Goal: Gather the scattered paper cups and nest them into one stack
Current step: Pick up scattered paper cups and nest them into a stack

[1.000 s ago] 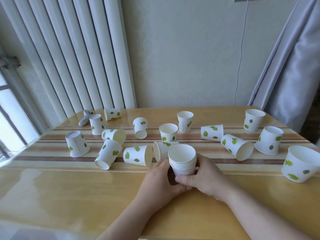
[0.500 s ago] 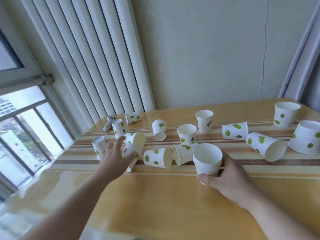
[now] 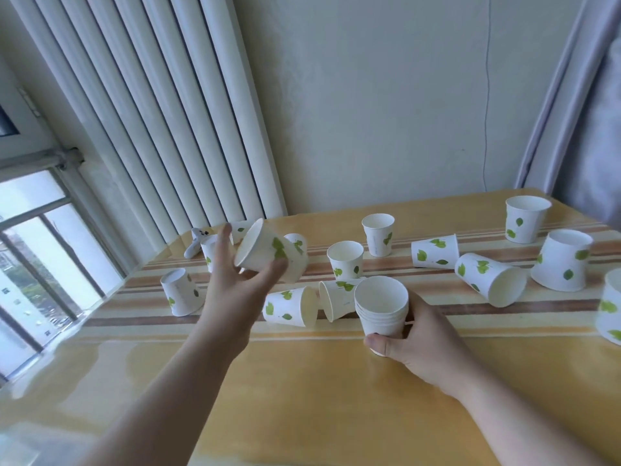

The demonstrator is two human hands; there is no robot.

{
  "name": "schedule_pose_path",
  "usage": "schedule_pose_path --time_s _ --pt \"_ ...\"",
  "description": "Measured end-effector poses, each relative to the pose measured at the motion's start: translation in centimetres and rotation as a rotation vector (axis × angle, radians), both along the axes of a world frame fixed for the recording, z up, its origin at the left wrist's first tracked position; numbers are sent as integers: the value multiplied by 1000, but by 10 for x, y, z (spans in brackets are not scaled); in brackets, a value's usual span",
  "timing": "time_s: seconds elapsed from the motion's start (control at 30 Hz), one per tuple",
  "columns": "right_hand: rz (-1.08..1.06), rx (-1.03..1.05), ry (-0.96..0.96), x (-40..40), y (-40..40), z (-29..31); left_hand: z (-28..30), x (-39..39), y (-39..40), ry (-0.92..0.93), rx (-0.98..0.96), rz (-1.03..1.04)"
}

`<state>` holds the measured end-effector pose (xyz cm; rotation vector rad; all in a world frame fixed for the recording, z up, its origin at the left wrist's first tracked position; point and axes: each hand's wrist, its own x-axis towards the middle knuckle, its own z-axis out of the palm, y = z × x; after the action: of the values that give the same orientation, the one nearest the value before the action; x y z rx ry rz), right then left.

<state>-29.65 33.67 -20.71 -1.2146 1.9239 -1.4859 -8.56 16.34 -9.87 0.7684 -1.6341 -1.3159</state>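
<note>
Bench space in front of the person looks much as it did a moment ago, with loose cups lying or standing across its striped far half, but the left hand has changed: half a second back it was reaching open toward the cups at the left, and now it is off the surface with a leaf-printed cup pinched between thumb and fingers, mouth tilted toward the window. The right hand stays wrapped around the base of the stack, upright near the middle of the bench. My guess is the lifted cup goes into that stack next. At the right edge one cup is cut off, the raised cup hides others behind it, and the small grey thing by the radiator I cannot identify.
</note>
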Motion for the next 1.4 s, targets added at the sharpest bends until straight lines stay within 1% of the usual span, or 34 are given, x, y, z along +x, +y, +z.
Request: schedule_pose_path --time_s 0.07,0.1,0.2,0.27,0.43,0.53,0.57,0.63,0.7,0.73,0.8,0.87,0.93,1.03,1.07,1.13,1.2,1.23,1.3,1.37,1.4 --pt "-6 -2 10 1 1 1 4 -22 19 -20 -50 -135" --pt "-12 -4 13 1 1 0 2 -32 27 -63 -82 -188" --pt "-23 -2 22 0 2 -1 -12 -53 48 -265 -222 -298" --pt "-16 5 20 0 2 -1 -24 -58 56 -353 -289 -302" --pt "-13 15 24 -1 0 -3 -35 -56 54 -369 -312 -265" --pt "-20 18 25 -2 0 -3 -31 -41 37 -424 -344 -321" --pt "-15 22 26 -2 0 -2 -29 -34 28 -459 -358 -329" --pt "-13 31 30 -2 0 -3 -31 -17 4 -541 -390 -260" --pt "-15 36 27 -3 -1 -3 -35 -1 -18 -677 -433 -150" --pt "-15 38 23 -3 -2 -3 -39 5 -25 -756 -436 -133" --pt "-12 43 15 -4 -2 -4 -49 11 -34 -870 -368 -178" --pt "-13 46 12 -4 -2 -4 -64 12 -38 -887 -282 -207" --pt "-13 42 13 -3 -2 -4 -76 11 -41 -851 -269 -136" --pt "-17 39 16 -3 -2 -4 -83 7 -40 -830 -356 -23" --pt "-19 39 17 -3 -2 -4 -85 7 -40 -804 -371 13" --pt "-21 40 20 -3 -2 -4 -86 8 -40 -717 -339 99" --pt "-20 40 21 -3 -2 -3 -84 9 -42 -538 -183 162" --pt "-21 41 19 -3 -2 -3 -79 8 -41 -401 -72 156" --pt "-23 43 14 -4 -2 -4 -63 1 -34 -121 100 43" --pt "-23 43 9 -4 -2 -4 -48 -12 -22 73 210 -125" --pt "-22 41 9 -3 -2 -4 -41 -20 -15 134 244 -185"
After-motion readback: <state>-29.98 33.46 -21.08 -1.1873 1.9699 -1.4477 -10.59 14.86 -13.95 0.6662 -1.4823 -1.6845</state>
